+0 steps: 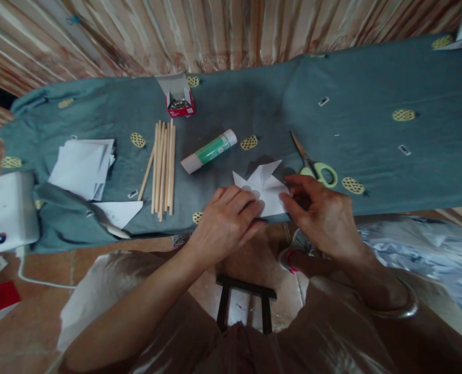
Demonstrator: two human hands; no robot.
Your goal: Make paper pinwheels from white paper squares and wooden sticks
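Note:
A white sheet of paper [272,201], cut and folded into points like a pinwheel, lies at the front edge of the cloth-covered table. My left hand [231,218] rests over its left side, fingers bent and closed on the paper. At the right corner, my right hand [320,213] has thumb and index finger around the paper's edge. Just beyond that hand lie scissors [319,171] with pale green handles. A glue stick [209,151] with a green label lies behind my left hand. Parts of the paper are hidden under my fingers.
Several wooden sticks [163,169] lie left of the glue stick. Behind them stands an open red box [181,106] of small metal pieces. Farther left are stacked white papers [83,167], a folded paper piece [119,212] and a white device [10,210] with a cable.

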